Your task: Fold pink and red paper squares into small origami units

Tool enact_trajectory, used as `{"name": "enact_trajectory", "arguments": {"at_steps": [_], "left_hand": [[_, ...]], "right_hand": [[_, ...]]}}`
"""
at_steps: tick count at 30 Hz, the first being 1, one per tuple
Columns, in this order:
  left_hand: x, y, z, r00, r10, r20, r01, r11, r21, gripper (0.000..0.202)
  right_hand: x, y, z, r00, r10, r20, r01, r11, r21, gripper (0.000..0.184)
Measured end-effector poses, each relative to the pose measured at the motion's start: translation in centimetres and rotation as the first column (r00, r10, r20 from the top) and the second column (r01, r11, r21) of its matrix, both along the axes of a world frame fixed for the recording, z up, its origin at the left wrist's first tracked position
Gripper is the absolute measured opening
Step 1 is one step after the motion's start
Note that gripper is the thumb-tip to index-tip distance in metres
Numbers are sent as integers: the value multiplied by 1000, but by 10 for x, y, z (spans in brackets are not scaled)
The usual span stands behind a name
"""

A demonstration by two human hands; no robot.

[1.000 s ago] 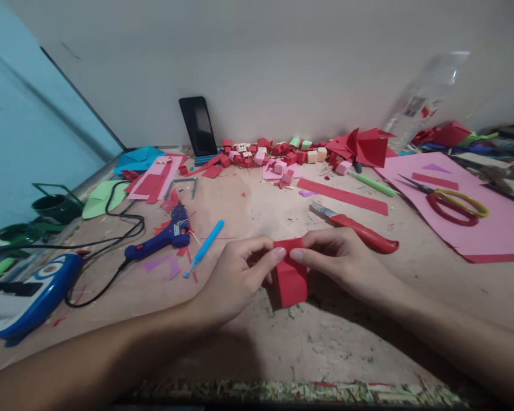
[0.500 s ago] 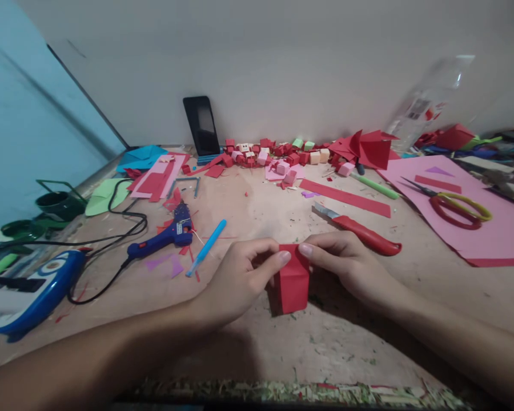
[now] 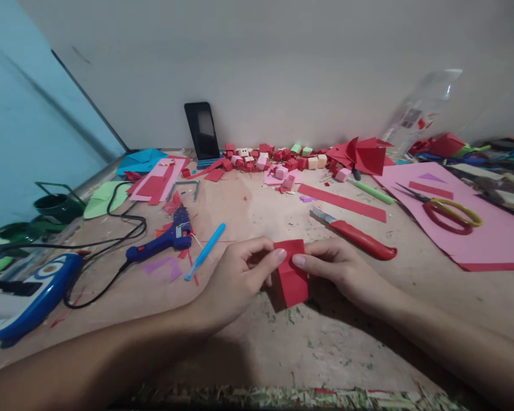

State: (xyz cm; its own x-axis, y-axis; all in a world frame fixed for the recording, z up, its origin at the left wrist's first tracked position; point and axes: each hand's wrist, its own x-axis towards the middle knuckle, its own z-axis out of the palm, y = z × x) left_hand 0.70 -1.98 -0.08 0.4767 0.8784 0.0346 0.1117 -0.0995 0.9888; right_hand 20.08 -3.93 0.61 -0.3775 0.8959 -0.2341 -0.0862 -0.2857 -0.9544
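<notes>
Between my two hands is a strip of red paper point(image 3: 294, 284) with a crease across it, its lower part angled toward me just over the table. My left hand point(image 3: 251, 271) pinches its left edge, thumb on the front face and fingers behind. From the other side my right hand point(image 3: 340, 265) grips the right edge the same way, its thumb near the crease. A red-handled knife point(image 3: 362, 238) lies just beyond my right hand. To the left of my left hand rests a blue pen-like stick point(image 3: 206, 251).
A blue glue gun point(image 3: 158, 242) with a black cord lies left. Small paper cubes point(image 3: 282, 165) and a leaning phone point(image 3: 202, 131) line the back wall. Scissors point(image 3: 452, 216) rest on pink paper point(image 3: 488, 245) at right, near a tilted plastic bottle point(image 3: 420, 114). Shavings cover the front edge.
The red paper has tilted, its upper part now flatter toward the camera and standing higher between my hands. My right thumb has slid lower, onto the paper's face. The view has shifted slightly.
</notes>
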Motion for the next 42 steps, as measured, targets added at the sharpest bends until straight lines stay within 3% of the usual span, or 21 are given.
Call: {"name": "enact_trajectory", "arguments": {"at_steps": [5, 10, 15, 19, 23, 26, 28, 37, 42], "left_hand": [[0, 2, -1, 1000, 8, 5, -8, 1000, -16, 18], [1, 1, 2, 994, -93, -52, 93, 996, -2, 13], [1, 2, 4, 997, -71, -40, 74, 995, 62, 16], [1, 5, 0, 994, 99, 54, -98, 995, -12, 17], [0, 8, -5, 968, 225, 112, -208, 967, -146, 23], [-1, 10, -6, 922, 351, 165, -331, 933, -141, 22], [-2, 11, -6, 916, 367, 161, -349, 928, -129, 21], [-2, 11, -4, 936, 294, 192, -267, 952, -151, 27], [-4, 7, -3, 986, 109, 124, -95, 989, -114, 29]], "right_hand": [[2, -2, -1, 994, 69, 87, -66, 997, -39, 44], [2, -5, -1, 967, 179, 182, -177, 984, -25, 38], [2, -3, 1, 958, 187, 216, -197, 980, 24, 38], [4, -1, 2, 970, 162, 183, -159, 987, -29, 42], [5, 3, 2, 974, 126, 187, -140, 988, 64, 39], [6, 4, 2, 976, 110, 190, -119, 992, 36, 40], [7, 4, 3, 981, 59, 183, -63, 998, 16, 41], [12, 9, -3, 998, 10, 55, -10, 1000, 9, 33], [17, 17, -4, 958, -266, -108, 257, 962, -86, 29]]}}
